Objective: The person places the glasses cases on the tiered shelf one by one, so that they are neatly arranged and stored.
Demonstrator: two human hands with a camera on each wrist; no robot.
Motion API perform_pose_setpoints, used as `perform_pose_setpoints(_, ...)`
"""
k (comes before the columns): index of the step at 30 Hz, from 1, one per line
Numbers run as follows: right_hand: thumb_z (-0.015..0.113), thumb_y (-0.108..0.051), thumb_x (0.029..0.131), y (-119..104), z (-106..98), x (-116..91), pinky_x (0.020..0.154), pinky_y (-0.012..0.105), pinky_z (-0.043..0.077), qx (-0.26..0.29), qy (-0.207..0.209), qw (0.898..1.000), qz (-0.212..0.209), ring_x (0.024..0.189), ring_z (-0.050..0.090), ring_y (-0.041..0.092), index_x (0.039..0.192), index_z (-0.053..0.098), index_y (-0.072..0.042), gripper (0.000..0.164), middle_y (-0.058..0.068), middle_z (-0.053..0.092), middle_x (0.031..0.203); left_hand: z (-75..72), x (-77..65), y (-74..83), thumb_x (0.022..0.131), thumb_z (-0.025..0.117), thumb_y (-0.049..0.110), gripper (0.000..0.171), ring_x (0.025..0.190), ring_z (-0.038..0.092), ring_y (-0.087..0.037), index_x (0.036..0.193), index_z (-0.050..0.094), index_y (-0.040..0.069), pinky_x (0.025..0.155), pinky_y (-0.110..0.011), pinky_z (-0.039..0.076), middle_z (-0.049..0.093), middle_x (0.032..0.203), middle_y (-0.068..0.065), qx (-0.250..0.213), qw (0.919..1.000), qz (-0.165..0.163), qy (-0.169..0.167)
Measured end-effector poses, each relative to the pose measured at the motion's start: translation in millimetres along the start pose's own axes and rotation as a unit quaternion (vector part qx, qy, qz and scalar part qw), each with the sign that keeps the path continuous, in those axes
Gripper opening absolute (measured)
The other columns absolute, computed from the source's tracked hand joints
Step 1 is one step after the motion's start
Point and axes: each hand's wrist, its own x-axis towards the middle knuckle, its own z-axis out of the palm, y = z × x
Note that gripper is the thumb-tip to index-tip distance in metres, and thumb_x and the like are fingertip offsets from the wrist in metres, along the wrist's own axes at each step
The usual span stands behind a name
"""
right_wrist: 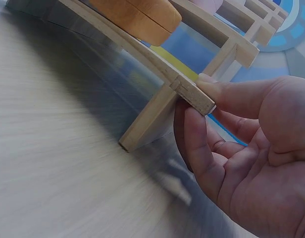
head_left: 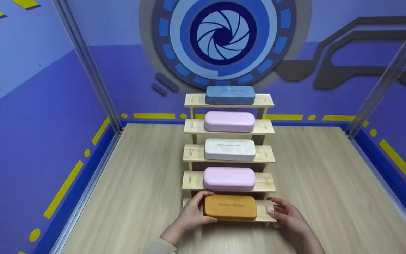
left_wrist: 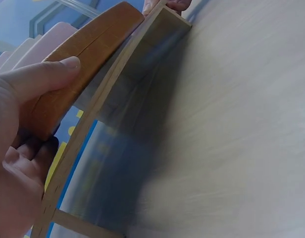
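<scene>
An orange glasses case (head_left: 229,207) sits on the lowest step of a wooden stepped stand (head_left: 263,206). My left hand (head_left: 190,216) grips the case at its left end, with the thumb (left_wrist: 58,74) on its front side and the fingers reaching round behind. At the other end of that step, my right hand (head_left: 292,219) holds the board's right edge. The right wrist view shows the thumb (right_wrist: 224,91) on top of the board (right_wrist: 191,94) and the fingers bent beneath it.
Above stand a pink case (head_left: 229,178), a white case (head_left: 229,149), a second pink case (head_left: 229,121) and a blue case (head_left: 230,95), one per step. The stand is on a wood-grain table (head_left: 146,169). Patterned panels (head_left: 118,77) with metal corner posts (head_left: 86,63) enclose it.
</scene>
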Motion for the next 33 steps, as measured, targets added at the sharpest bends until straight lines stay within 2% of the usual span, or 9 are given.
perform_pose_setpoints(4, 0.065, -0.012, 0.1, 0.2, 0.1, -0.2, 0.073, 0.028, 0.06, 0.002, 0.0, 1.0, 0.0, 0.091, 0.069, 0.009, 0.155, 0.024, 0.01, 0.072, -0.003, 0.069, 0.116, -2.8, 0.9, 0.5, 0.068, 0.093, 0.009, 0.075, 0.127, 0.056, -0.023, 0.135, 0.057, 0.017, 0.115, -0.031, 0.041, 0.061, 0.139, -0.005, 0.065, 0.9978, -0.008, -0.002)
perform_pose_setpoints(10, 0.067, -0.012, 0.099, 0.2, 0.4, -1.3, 0.075, 0.028, 0.061, 0.015, -0.003, 1.0, 0.002, 0.093, 0.07, 0.01, 0.155, 0.026, 0.009, 0.072, -0.003, 0.069, 0.115, -3.4, 1.1, 0.1, 0.068, 0.094, 0.017, 0.076, 0.128, 0.057, -0.025, 0.134, 0.057, 0.017, 0.116, -0.042, 0.042, 0.062, 0.139, -0.006, 0.134, 0.9909, -0.01, -0.004)
perform_pose_setpoints(16, 0.068, -0.013, 0.098, -0.5, -0.1, -1.2, 0.075, 0.027, 0.061, 0.013, 0.001, 1.0, 0.004, 0.092, 0.069, 0.01, 0.154, 0.028, 0.008, 0.072, -0.003, 0.069, 0.114, -5.2, 2.4, 1.1, 0.07, 0.094, 0.021, 0.077, 0.13, 0.057, -0.028, 0.137, 0.056, 0.016, 0.115, -0.048, 0.044, 0.061, 0.141, -0.01, 0.159, 0.987, -0.013, -0.014)
perform_pose_setpoints(23, 0.071, -0.014, 0.097, -1.2, -0.1, -0.7, 0.081, 0.03, 0.061, 0.011, 0.019, 0.999, 0.024, 0.097, 0.07, 0.011, 0.155, 0.028, 0.007, 0.075, -0.001, 0.07, 0.115, -8.6, 3.0, 2.0, 0.072, 0.094, 0.027, 0.079, 0.131, 0.057, -0.026, 0.14, 0.055, 0.014, 0.114, -0.044, 0.045, 0.061, 0.142, -0.006, 0.195, 0.9804, 0.003, -0.025)
perform_pose_setpoints(27, 0.071, -0.015, 0.097, -1.0, -0.4, -0.6, 0.082, 0.031, 0.062, 0.012, 0.021, 0.999, 0.029, 0.097, 0.07, 0.012, 0.155, 0.028, 0.007, 0.076, 0.0, 0.069, 0.115, -12.8, 0.6, 2.5, 0.074, 0.093, 0.028, 0.081, 0.134, 0.055, -0.029, 0.143, 0.054, 0.012, 0.116, -0.046, 0.043, 0.059, 0.145, -0.007, 0.195, 0.9804, 0.005, -0.029)
perform_pose_setpoints(33, 0.069, -0.014, 0.098, -0.4, -2.4, 0.2, 0.08, 0.031, 0.062, 0.02, 0.002, 1.0, 0.015, 0.096, 0.071, 0.012, 0.155, 0.027, 0.008, 0.074, 0.001, 0.069, 0.114, -21.8, -4.9, 1.2, 0.077, 0.091, 0.029, 0.08, 0.137, 0.053, -0.032, 0.145, 0.053, 0.012, 0.117, -0.05, 0.041, 0.057, 0.148, -0.007, 0.187, 0.982, 0.002, -0.027)
